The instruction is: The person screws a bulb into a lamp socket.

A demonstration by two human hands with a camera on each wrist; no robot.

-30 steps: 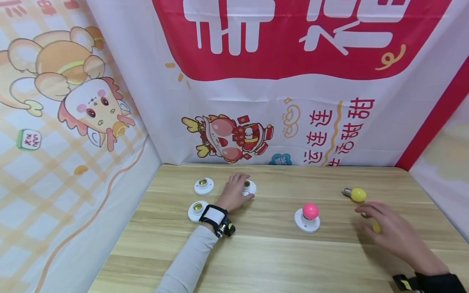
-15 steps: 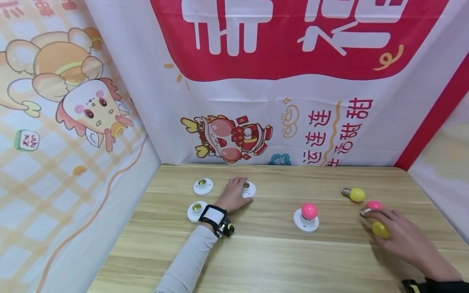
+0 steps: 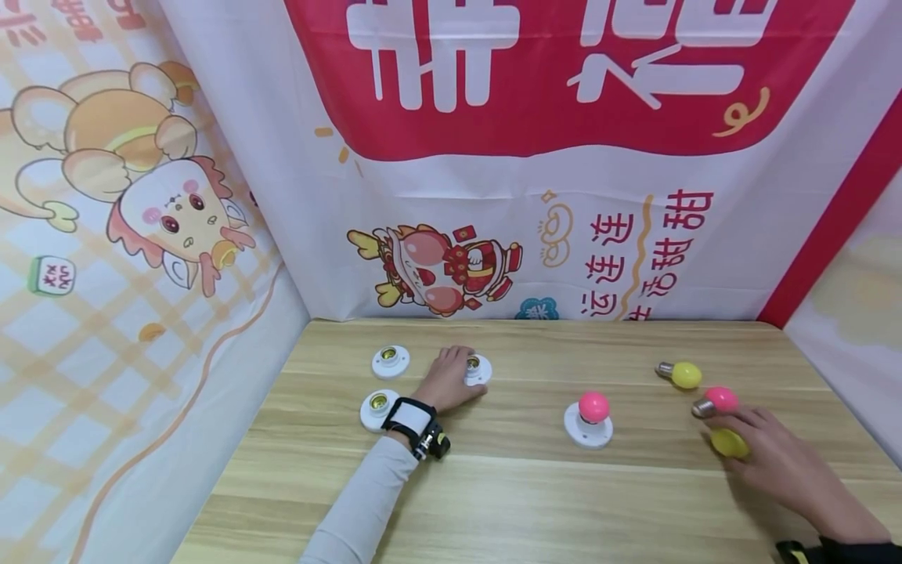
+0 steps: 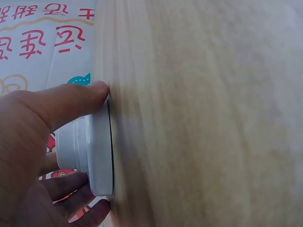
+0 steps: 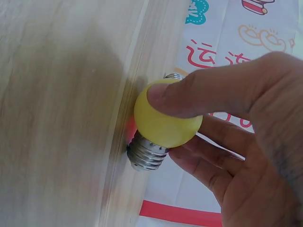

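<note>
Wood-grain table (image 3: 521, 501); left hand (image 3: 445, 380) and right hand (image 3: 782, 470), both occupied.
Left hand: thumb and fingers curled round the rim of a gripped white socket (image 3: 481, 374), standing on the table. Right hand: thumb and fingers pinching a held yellow bulb (image 3: 729, 443), table's right side. Further sockets: far-left socket (image 3: 390, 362); near-left socket (image 3: 378, 410); mid-table socket (image 3: 588, 436), bearing an upright pink bulb (image 3: 594, 407). Further bulbs: loose pink bulb (image 3: 722, 399), loose yellow bulb (image 3: 686, 375), beyond the held one.
</note>
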